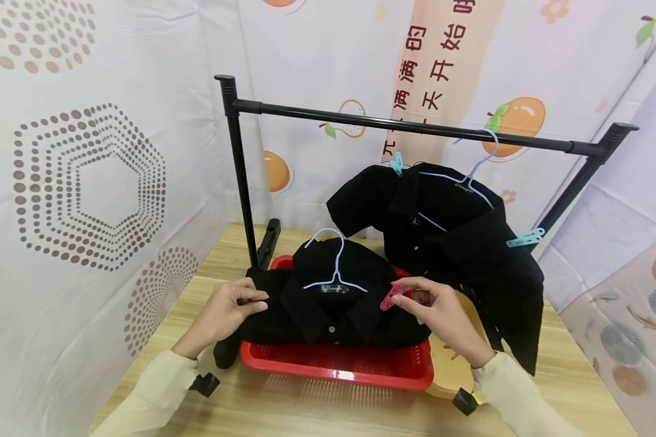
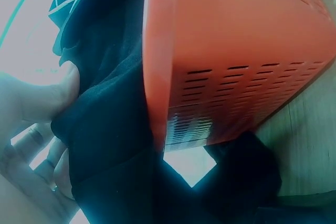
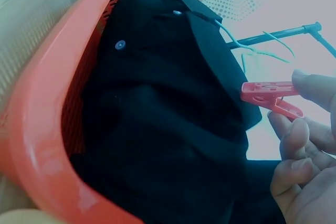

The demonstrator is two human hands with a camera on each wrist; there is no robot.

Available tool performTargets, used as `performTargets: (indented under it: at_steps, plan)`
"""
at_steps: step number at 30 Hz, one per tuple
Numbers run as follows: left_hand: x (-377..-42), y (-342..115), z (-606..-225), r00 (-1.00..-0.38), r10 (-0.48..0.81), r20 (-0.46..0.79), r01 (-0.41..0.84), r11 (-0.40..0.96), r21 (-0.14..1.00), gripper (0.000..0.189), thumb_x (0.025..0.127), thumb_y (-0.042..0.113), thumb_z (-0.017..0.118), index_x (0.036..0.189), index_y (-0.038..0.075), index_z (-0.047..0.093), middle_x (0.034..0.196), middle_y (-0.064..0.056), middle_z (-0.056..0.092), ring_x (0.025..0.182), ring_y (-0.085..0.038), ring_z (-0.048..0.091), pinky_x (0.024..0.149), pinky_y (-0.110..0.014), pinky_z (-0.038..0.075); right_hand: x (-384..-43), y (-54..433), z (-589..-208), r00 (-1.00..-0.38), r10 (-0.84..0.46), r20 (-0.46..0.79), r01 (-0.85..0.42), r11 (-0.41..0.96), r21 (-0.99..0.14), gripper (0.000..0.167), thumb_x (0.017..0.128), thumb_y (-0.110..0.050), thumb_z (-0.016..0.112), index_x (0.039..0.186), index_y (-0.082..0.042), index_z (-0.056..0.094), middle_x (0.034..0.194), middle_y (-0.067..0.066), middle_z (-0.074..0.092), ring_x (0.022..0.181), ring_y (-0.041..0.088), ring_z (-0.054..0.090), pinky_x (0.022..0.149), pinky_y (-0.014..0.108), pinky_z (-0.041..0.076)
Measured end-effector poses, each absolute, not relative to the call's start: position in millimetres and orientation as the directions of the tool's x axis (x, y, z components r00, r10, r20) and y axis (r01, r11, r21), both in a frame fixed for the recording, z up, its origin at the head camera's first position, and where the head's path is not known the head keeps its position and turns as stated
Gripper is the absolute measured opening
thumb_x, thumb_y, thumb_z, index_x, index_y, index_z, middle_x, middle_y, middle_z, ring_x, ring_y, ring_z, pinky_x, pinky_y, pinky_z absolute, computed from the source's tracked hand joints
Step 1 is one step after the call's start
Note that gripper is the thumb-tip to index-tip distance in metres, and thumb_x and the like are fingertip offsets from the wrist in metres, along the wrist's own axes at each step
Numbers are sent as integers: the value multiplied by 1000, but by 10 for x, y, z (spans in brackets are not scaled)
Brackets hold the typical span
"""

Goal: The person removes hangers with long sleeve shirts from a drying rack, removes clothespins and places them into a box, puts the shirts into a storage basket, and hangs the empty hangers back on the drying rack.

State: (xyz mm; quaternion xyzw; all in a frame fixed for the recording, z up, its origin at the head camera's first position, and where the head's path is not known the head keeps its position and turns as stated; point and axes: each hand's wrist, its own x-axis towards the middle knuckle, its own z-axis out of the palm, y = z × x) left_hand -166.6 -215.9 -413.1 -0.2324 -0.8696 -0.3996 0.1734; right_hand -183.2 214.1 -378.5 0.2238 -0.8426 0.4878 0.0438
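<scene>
A black shirt (image 1: 308,312) with a collar and pale buttons lies over the red plastic basket (image 1: 336,375). A light blue hanger (image 1: 339,255) sits inside its neck, hook upward. My left hand (image 1: 226,312) pinches the shirt at its left shoulder; the left wrist view shows the thumb (image 2: 65,90) on the cloth, fingers partly hidden behind. On the other side, my right hand (image 1: 437,309) holds a red clothes peg (image 3: 270,90) between thumb and fingers, close to the shirt's right shoulder. Whether the peg touches the cloth, I cannot tell.
Behind the basket stands a black clothes rack (image 1: 361,121). A second black shirt (image 1: 464,243) hangs from its bar on a blue hanger (image 1: 472,170), with turquoise pegs (image 1: 526,238) at its shoulders. Part of a yellow board (image 1: 448,370) shows right of the basket.
</scene>
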Motion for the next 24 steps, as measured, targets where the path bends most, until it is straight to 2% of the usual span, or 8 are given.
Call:
performTargets:
  at_steps: [6,12,24]
  plan:
    - [-1666,-2173,-4137,-825,266,499,551,573,606,17,81,-2,84,98,2,83,75,15,58,65,-6,48,58,-24,42,-1820,2240,-3800,-910,-298,290,-404,469,-785,25,95,-26,77,119,-19,73,90,4,66,61,18,53,50,28,44]
    - [-1676,-2170,-4125,-831,267,488,544,574,612,17,82,0,84,99,2,83,75,14,57,65,-7,48,58,-25,42,-1816,2372,-3831,-927,-265,266,-367,492,-789,26,96,-32,75,120,-24,72,97,0,70,69,20,57,55,28,45]
    - [-1691,-2168,-4150,-827,267,495,551,560,619,18,82,-1,84,98,3,83,75,14,57,65,-6,49,58,-24,42,-1785,2637,-3878,-950,-176,257,-311,503,-806,31,97,-31,74,124,-16,72,104,7,71,68,21,58,55,28,48]
